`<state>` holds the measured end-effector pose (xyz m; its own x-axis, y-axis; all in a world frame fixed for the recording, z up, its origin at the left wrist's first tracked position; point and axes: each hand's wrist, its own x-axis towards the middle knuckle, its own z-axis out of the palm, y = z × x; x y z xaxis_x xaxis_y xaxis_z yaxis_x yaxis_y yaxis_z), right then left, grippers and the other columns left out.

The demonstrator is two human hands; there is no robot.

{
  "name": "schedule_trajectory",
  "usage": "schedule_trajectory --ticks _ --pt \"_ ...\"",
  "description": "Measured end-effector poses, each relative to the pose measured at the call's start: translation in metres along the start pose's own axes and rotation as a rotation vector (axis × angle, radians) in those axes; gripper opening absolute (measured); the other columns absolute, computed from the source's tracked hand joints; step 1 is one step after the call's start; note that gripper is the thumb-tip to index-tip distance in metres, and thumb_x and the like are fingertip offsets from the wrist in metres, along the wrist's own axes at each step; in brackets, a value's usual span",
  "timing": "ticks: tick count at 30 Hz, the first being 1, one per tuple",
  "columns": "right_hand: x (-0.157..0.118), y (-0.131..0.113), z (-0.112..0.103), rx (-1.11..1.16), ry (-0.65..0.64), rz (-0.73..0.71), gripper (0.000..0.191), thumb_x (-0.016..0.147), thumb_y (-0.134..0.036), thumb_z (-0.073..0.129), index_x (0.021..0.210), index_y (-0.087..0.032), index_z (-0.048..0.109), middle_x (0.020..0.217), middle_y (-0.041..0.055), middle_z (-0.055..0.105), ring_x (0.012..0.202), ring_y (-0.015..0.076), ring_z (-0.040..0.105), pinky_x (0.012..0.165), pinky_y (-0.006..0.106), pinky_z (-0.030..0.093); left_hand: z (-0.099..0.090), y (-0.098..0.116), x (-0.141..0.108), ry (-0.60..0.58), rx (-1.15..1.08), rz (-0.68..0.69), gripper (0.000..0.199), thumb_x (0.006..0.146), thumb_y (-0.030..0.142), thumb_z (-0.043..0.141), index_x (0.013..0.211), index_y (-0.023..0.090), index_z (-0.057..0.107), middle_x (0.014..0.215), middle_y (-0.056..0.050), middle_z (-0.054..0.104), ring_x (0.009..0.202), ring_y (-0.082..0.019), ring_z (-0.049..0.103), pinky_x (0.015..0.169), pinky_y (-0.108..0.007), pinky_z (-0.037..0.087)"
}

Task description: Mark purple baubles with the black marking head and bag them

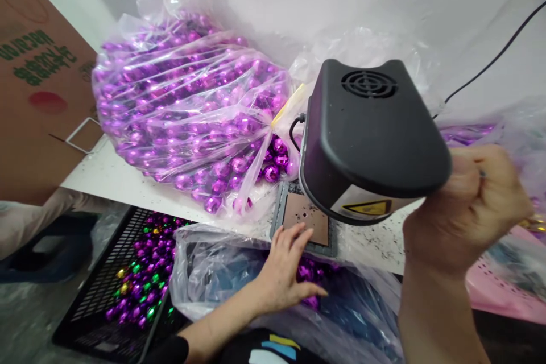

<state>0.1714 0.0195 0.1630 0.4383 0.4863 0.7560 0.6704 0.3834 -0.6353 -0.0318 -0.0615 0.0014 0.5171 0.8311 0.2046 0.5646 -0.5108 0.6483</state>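
Note:
My left hand [285, 267] is open, its fingers spread at the near edge of a brown plate [294, 213] with small holes, set on a grey base. Above the plate stands a black machine head [379, 136] with a round vent and a yellow warning label. My right hand [456, 210] is closed in a fist against the right side of the machine head; what it grips is hidden. Below my left hand, purple beads [309, 281] lie in an open clear plastic bag [205, 261].
A tied clear bag of shiny purple beads [183, 108] fills the back left. A black crate [91, 296] holds purple, green and gold beads. A cardboard box [38, 79] stands left; a pink basket [499, 290] is at right. Dark crumbs [371, 242] litter the white table. A black cable [495, 60] runs along the wall.

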Motion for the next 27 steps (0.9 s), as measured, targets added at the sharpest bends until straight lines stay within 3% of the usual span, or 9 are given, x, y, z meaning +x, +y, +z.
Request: schedule_trajectory --ticks 2,3,5,9,11,14,18,21,27 --pt "0.001 -0.001 0.001 -0.004 -0.003 -0.003 0.045 0.091 -0.057 0.053 0.069 -0.018 0.057 0.054 -0.0052 0.034 0.053 0.0057 0.032 0.050 0.022 0.026 -0.017 -0.016 0.029 0.113 -0.001 -0.038 0.068 0.091 0.050 0.064 0.147 0.022 0.039 0.145 -0.016 0.050 0.135 -0.032 0.047 0.112 -0.054 0.040" --pt "0.001 -0.002 0.001 -0.007 -0.003 -0.004 0.046 0.091 -0.057 0.053 0.069 -0.018 0.056 0.054 -0.0053 0.033 0.053 0.0058 0.031 0.049 0.023 0.026 -0.025 -0.027 0.048 0.205 0.025 -0.064 0.048 0.098 0.042 0.055 0.140 0.022 0.047 0.141 -0.014 0.054 0.132 -0.030 0.050 0.111 -0.052 0.040" --pt "0.002 -0.002 0.002 -0.011 -0.005 -0.005 0.046 0.090 -0.058 0.053 0.068 -0.018 0.056 0.054 -0.0052 0.033 0.053 0.0060 0.031 0.049 0.023 0.025 -0.041 -0.053 0.087 0.401 0.102 -0.172 0.035 0.098 0.029 0.050 0.130 0.017 0.055 0.133 -0.016 0.059 0.126 -0.032 0.052 0.109 -0.052 0.041" --pt "0.002 -0.002 0.000 -0.006 -0.013 0.020 0.044 0.089 -0.057 0.055 0.068 -0.019 0.057 0.055 -0.0043 0.039 0.054 0.0069 0.036 0.049 0.024 0.028 -0.057 -0.089 0.135 0.328 0.186 -0.301 0.019 0.089 0.023 0.061 0.104 0.011 0.065 0.108 -0.018 0.067 0.119 -0.038 0.056 0.107 -0.058 0.040" --pt "0.002 -0.002 -0.003 -0.014 -0.034 0.032 0.044 0.090 -0.057 0.054 0.069 -0.019 0.058 0.057 -0.0038 0.042 0.055 0.0071 0.038 0.049 0.024 0.030 -0.059 -0.089 0.135 0.318 0.114 -0.316 0.020 0.089 0.027 0.063 0.100 0.011 0.067 0.103 -0.016 0.069 0.114 -0.037 0.060 0.104 -0.057 0.043" --pt "0.003 0.000 -0.003 -0.028 -0.061 0.029 0.045 0.091 -0.058 0.051 0.071 -0.018 0.060 0.058 -0.0036 0.042 0.056 0.0069 0.039 0.050 0.024 0.031 -0.057 -0.075 0.115 0.322 -0.253 -0.341 0.034 0.089 0.041 0.064 0.114 0.018 0.068 0.107 -0.010 0.072 0.100 -0.028 0.067 0.092 -0.046 0.055" --pt "0.009 0.007 0.006 0.026 -0.060 0.031 0.044 0.093 -0.054 0.051 0.071 -0.017 0.058 0.058 -0.0042 0.040 0.059 0.0063 0.038 0.054 0.024 0.029 -0.042 -0.054 0.085 0.128 -0.736 -0.429 0.046 0.087 0.049 0.064 0.124 0.021 0.067 0.103 -0.005 0.075 0.085 -0.022 0.070 0.070 -0.033 0.059" --pt "0.014 0.012 0.012 0.025 -0.055 0.028 0.040 0.093 -0.049 0.052 0.069 -0.016 0.054 0.058 -0.0056 0.042 0.057 0.0043 0.037 0.056 0.024 0.028 -0.029 -0.049 0.076 0.113 -0.752 -0.468 0.049 0.087 0.048 0.064 0.126 0.019 0.066 0.104 -0.007 0.075 0.090 -0.024 0.070 0.077 -0.038 0.060" --pt "0.015 0.010 0.012 0.040 -0.085 0.040 0.044 0.094 -0.054 0.050 0.071 -0.016 0.053 0.057 -0.0060 0.042 0.055 0.0032 0.038 0.055 0.022 0.027 -0.020 -0.045 0.075 0.175 -0.524 -0.399 0.038 0.090 0.038 0.063 0.123 0.018 0.065 0.113 -0.008 0.074 0.107 -0.027 0.068 0.102 -0.047 0.053"
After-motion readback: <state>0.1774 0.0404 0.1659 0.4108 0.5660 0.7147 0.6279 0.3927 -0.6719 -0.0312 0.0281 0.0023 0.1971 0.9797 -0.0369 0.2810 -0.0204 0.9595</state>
